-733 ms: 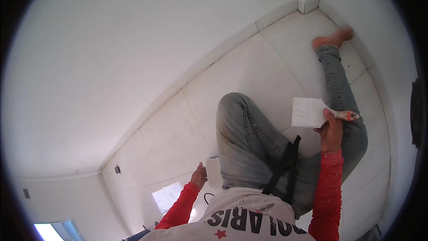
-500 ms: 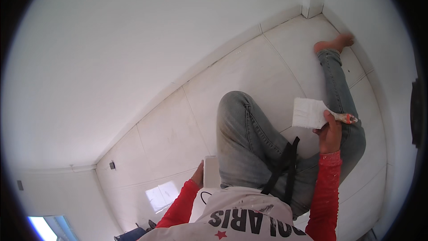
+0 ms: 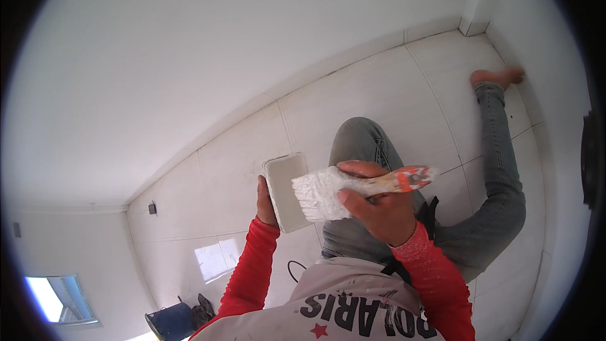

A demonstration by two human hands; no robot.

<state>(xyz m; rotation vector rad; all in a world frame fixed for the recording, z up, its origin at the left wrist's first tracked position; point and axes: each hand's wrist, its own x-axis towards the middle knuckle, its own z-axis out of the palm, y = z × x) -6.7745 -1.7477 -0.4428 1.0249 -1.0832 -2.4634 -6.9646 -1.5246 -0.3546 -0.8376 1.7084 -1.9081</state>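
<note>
Head view shows my right hand (image 3: 379, 211), fingers clamped on a paint-caked brush (image 3: 353, 189), bristles just over the white tray (image 3: 287, 191) gripped by my left hand (image 3: 265, 202). I judge loading underway; wall (image 3: 221, 57) already white.

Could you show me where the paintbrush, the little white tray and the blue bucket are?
paintbrush (image 3: 322, 194), head view, on its white bristles.
white tray (image 3: 287, 192), head view, on its flat inside.
blue bucket (image 3: 172, 322), head view, on its side wall.

white tiled floor (image 3: 391, 95), white wall (image 3: 189, 44), blue bucket (image 3: 172, 322), wall socket (image 3: 153, 208)
</note>
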